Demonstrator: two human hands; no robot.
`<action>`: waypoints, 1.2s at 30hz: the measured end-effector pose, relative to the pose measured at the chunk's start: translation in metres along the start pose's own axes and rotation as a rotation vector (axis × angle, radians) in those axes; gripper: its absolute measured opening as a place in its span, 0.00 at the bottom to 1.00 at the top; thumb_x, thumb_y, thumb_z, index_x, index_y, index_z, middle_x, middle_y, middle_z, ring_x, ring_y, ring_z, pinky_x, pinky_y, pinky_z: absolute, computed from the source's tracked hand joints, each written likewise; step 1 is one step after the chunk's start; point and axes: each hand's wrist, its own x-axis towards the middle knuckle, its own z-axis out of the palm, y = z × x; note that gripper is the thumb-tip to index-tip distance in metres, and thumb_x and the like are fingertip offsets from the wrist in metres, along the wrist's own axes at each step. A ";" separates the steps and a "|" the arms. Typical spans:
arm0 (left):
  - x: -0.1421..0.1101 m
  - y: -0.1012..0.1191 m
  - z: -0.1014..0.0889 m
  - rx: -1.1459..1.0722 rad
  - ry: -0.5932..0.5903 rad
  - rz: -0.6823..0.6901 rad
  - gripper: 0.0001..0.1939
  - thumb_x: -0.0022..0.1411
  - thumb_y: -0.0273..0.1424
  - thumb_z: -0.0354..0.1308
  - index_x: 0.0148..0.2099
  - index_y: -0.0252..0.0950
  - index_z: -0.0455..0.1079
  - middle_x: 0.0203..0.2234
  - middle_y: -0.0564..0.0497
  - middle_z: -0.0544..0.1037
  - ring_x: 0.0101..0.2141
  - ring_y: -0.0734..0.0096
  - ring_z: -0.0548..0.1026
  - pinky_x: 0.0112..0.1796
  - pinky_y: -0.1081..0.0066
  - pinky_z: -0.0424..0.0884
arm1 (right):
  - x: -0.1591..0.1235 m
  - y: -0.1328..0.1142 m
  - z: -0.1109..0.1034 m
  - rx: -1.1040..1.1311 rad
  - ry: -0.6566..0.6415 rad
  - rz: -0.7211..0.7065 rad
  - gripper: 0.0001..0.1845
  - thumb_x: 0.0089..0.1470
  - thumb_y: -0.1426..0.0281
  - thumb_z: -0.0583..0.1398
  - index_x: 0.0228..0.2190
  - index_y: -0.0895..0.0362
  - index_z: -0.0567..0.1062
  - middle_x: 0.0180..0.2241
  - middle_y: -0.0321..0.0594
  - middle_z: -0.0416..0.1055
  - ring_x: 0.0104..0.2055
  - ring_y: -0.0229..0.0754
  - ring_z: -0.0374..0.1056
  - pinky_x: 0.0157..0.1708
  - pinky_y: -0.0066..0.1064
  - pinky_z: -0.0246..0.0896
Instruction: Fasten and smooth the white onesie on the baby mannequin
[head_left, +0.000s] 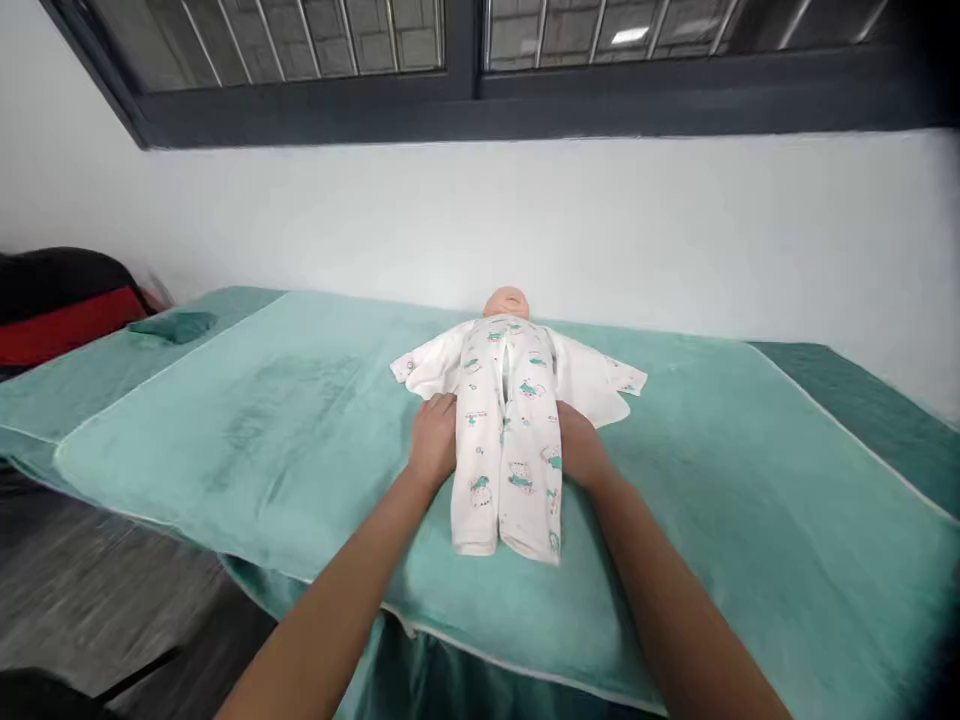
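Observation:
A baby doll (507,300) lies on its back, its bald head toward the wall. It has on a white long-sleeved baby shirt (592,375), both sleeves spread outward. White baby trousers (525,480) with green and red animal prints lie over its front, legs pointing toward me. At the trousers' left edge, my left hand (435,435) is closed with curled fingers, its thumb side hidden by the cloth. My right hand (581,445) grips the opposite edge, most of its fingers out of sight behind the fabric. The doll's body and legs are covered.
A light green blanket (225,420) covers the bed, over a darker green sheet (862,390). A small dark green cloth (172,326) and a black and red bag (67,310) are at the left. Behind the bed rises a white wall (337,220) below a barred window (300,110).

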 end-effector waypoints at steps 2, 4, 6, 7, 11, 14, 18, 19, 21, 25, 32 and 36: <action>-0.007 0.001 -0.002 -0.015 0.019 -0.008 0.05 0.65 0.27 0.55 0.36 0.35 0.70 0.35 0.45 0.75 0.39 0.58 0.71 0.40 0.60 0.66 | -0.003 0.000 -0.003 0.026 -0.003 -0.010 0.12 0.55 0.71 0.59 0.37 0.53 0.82 0.44 0.46 0.76 0.46 0.52 0.70 0.46 0.39 0.66; -0.013 0.001 -0.004 -0.059 0.025 -0.012 0.06 0.65 0.27 0.54 0.35 0.36 0.70 0.34 0.46 0.75 0.38 0.60 0.71 0.40 0.61 0.66 | -0.008 -0.002 -0.007 0.049 -0.002 -0.006 0.10 0.54 0.72 0.59 0.34 0.52 0.81 0.41 0.43 0.76 0.44 0.49 0.70 0.43 0.37 0.65; -0.018 0.000 -0.006 -0.138 0.020 -0.006 0.07 0.64 0.26 0.54 0.32 0.37 0.69 0.32 0.47 0.75 0.37 0.62 0.70 0.39 0.63 0.65 | -0.015 -0.005 -0.009 0.066 0.003 0.013 0.09 0.52 0.74 0.58 0.28 0.53 0.79 0.35 0.41 0.74 0.39 0.46 0.69 0.39 0.35 0.64; -0.020 -0.001 -0.006 -0.184 0.013 -0.004 0.08 0.64 0.26 0.54 0.31 0.37 0.69 0.31 0.48 0.74 0.36 0.62 0.70 0.38 0.64 0.65 | -0.019 -0.007 -0.010 0.072 0.011 0.024 0.09 0.51 0.75 0.57 0.25 0.53 0.77 0.32 0.40 0.72 0.37 0.45 0.68 0.36 0.34 0.62; -0.024 -0.012 -0.007 -0.368 0.000 -0.047 0.09 0.64 0.24 0.51 0.32 0.38 0.68 0.30 0.50 0.74 0.36 0.64 0.70 0.39 0.65 0.66 | -0.032 -0.003 -0.014 0.194 0.069 0.103 0.10 0.55 0.72 0.54 0.26 0.53 0.74 0.30 0.38 0.71 0.34 0.43 0.66 0.36 0.34 0.61; -0.025 -0.023 -0.004 -0.444 0.112 -0.231 0.08 0.63 0.24 0.50 0.38 0.38 0.70 0.34 0.49 0.77 0.40 0.64 0.72 0.43 0.64 0.68 | -0.035 0.016 -0.020 0.186 0.316 0.330 0.11 0.57 0.65 0.55 0.36 0.55 0.76 0.38 0.43 0.74 0.39 0.46 0.69 0.42 0.37 0.64; -0.023 -0.033 0.005 -0.364 0.267 -0.527 0.08 0.63 0.27 0.50 0.41 0.36 0.70 0.37 0.45 0.76 0.42 0.59 0.73 0.44 0.61 0.69 | -0.028 0.043 -0.034 -0.229 0.448 0.767 0.22 0.55 0.55 0.58 0.43 0.60 0.75 0.45 0.55 0.73 0.47 0.56 0.69 0.50 0.48 0.62; -0.023 -0.034 0.007 -0.347 0.263 -0.543 0.09 0.63 0.27 0.49 0.42 0.36 0.70 0.38 0.45 0.76 0.42 0.59 0.73 0.44 0.61 0.69 | -0.025 0.046 -0.038 -0.298 0.377 0.840 0.25 0.55 0.53 0.58 0.45 0.60 0.74 0.46 0.56 0.72 0.49 0.58 0.69 0.50 0.49 0.62; -0.021 -0.033 0.009 -0.333 0.242 -0.547 0.09 0.63 0.28 0.49 0.43 0.36 0.69 0.39 0.45 0.76 0.42 0.58 0.73 0.44 0.60 0.69 | -0.018 0.049 -0.045 -0.338 0.203 0.942 0.29 0.54 0.49 0.58 0.47 0.59 0.72 0.46 0.55 0.73 0.50 0.60 0.69 0.48 0.50 0.64; -0.019 -0.030 0.010 -0.337 0.236 -0.584 0.07 0.65 0.32 0.51 0.41 0.38 0.68 0.38 0.46 0.76 0.41 0.60 0.73 0.42 0.62 0.69 | -0.008 0.048 -0.051 -0.359 0.086 1.032 0.35 0.51 0.44 0.58 0.49 0.59 0.69 0.50 0.57 0.71 0.50 0.63 0.70 0.45 0.51 0.66; -0.021 -0.029 0.010 -0.340 0.229 -0.590 0.05 0.64 0.34 0.55 0.35 0.39 0.66 0.32 0.50 0.75 0.37 0.63 0.73 0.39 0.65 0.67 | -0.015 0.061 -0.050 -0.319 0.118 1.028 0.23 0.50 0.48 0.59 0.37 0.55 0.73 0.36 0.48 0.74 0.41 0.58 0.71 0.38 0.46 0.64; -0.021 -0.027 0.010 -0.309 0.211 -0.599 0.03 0.63 0.32 0.55 0.35 0.39 0.67 0.32 0.51 0.75 0.36 0.64 0.73 0.38 0.65 0.66 | -0.013 0.062 -0.045 -0.005 0.408 0.922 0.15 0.46 0.56 0.61 0.28 0.54 0.71 0.27 0.38 0.69 0.32 0.47 0.66 0.34 0.39 0.61</action>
